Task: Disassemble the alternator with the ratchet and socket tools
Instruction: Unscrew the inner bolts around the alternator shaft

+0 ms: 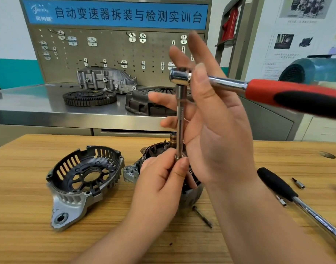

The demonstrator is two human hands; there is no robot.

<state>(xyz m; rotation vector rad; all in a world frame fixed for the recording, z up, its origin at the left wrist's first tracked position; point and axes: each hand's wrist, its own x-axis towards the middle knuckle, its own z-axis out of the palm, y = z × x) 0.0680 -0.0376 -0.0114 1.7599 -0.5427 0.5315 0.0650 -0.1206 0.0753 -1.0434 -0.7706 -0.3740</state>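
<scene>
Two hands on one tool: the left grip (163, 180) is pinched on the socket (177, 158) at the bottom of the extension bar (180, 119), holding it down at the alternator (156, 148). That sits mid tabletop (30, 225), with its end housing (83, 178) already off, just to the left.

The right grip (220, 134) is apart, fingers splayed straight, thumb leaning on the neck of the red-handled ratchet (277, 92).

Can't see the fastener under the fingers. I'd seat the socket fully and get the bar dead upright, then wrap the right hand round the handle before swinging. Otherwise it'll slip off the bolt head.

One long bolt (202, 216) lies beside the alternator.

The blue banner (125, 15) on the pegboard bench behind reads 自动变速器拆装与检测实训台. The logo next to it is too blurry to read.
</scene>
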